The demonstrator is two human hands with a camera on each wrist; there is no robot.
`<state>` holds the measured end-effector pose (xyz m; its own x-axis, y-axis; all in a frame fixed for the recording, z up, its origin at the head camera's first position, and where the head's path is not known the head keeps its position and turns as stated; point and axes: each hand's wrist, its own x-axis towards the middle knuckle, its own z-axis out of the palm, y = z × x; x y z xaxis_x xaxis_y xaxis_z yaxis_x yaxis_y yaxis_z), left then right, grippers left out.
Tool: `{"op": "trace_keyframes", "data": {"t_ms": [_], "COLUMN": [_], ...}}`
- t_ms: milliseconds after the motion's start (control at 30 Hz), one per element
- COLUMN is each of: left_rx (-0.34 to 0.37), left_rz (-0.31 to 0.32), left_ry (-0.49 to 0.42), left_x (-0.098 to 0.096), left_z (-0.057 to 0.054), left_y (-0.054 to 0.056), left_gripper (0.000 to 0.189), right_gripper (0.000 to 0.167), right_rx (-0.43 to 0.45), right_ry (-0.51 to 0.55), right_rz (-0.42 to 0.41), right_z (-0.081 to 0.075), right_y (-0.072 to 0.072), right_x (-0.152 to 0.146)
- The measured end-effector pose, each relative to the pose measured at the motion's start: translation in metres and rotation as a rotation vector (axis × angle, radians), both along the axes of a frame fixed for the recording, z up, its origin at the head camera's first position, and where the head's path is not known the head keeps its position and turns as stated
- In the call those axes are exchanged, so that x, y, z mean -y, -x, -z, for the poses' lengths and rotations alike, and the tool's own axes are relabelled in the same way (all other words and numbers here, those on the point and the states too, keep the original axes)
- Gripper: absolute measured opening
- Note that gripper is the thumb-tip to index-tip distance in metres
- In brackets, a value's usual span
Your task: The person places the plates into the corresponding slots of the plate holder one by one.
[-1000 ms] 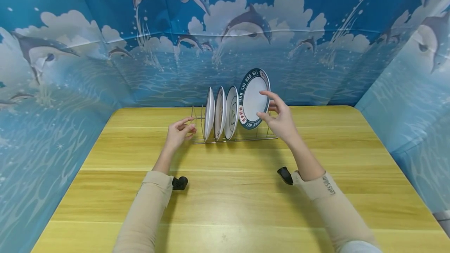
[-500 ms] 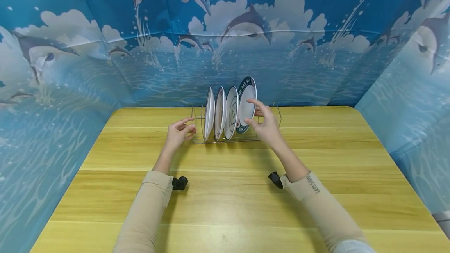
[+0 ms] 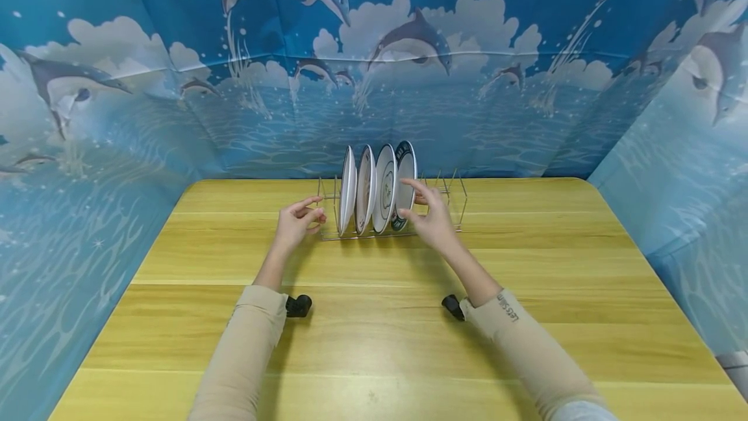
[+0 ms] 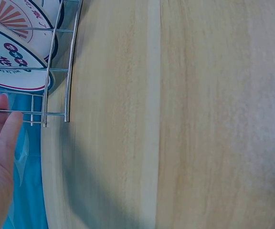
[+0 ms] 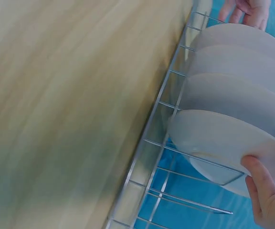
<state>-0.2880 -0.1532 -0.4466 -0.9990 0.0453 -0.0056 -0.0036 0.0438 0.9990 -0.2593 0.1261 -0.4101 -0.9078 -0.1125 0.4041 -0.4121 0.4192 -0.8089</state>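
My right hand point(image 3: 437, 221) pinches the edge of a white plate with a dark green lettered rim point(image 3: 407, 171), thumb on one face and fingers on the other. That plate stands on edge in the wire dish rack point(image 3: 465, 197), the rightmost in the row. In the right wrist view its pale underside point(image 5: 214, 131) faces the camera, with the thumb point(image 5: 259, 174) on it. My left hand point(image 3: 296, 223) holds the rack's left end; in the left wrist view, a wire runs between its fingers point(image 4: 8, 138).
Three more plates stand upright in the rack: a left one point(image 3: 347, 190), a middle one point(image 3: 365, 190) and one with a ringed centre print point(image 3: 384, 190). The wooden table point(image 3: 374, 343) ends at a dolphin-print curtain point(image 3: 497, 115). Black wrist mounts point(image 3: 299, 305) jut from both cuffs.
The right hand has carried the green-rimmed plate left and down into the rack, turning it edge-on beside the others. The left hand has stayed at the rack's end.
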Motion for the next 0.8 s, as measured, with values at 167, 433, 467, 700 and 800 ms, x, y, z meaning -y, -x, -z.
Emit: {"op": "trace_keyframes", "data": {"t_ms": [167,433,467,700,800], "left_rx": [0.005,-0.003,-0.003,-0.006,-0.010], "left_rz": [-0.014,-0.014,-0.014,-0.002,-0.004], "left_ry": [0.004,0.001,-0.001,-0.005,-0.011], "left_x": [-0.001,-0.001,-0.001,-0.001,-0.001], "left_z": [0.001,0.003,0.003,0.003,0.003], "left_y": [0.001,0.000,0.000,0.000,0.000], "left_gripper": [0.037,0.038,0.038,0.039,0.039], "right_gripper": [0.058,0.056,0.056,0.046,0.039], "right_rx": [0.040,0.028,0.032,-0.119,-0.210], "right_ry": [-0.007,-0.043,-0.040,0.107,0.069], "right_rz": [0.012,0.008,0.001,0.146,0.384], "right_z": [0.004,0.008,0.008,0.006,0.009], "right_y": [-0.002,-0.006,-0.006,-0.006,-0.002], "right_x": [0.001,0.002,0.002,-0.009,-0.019]}}
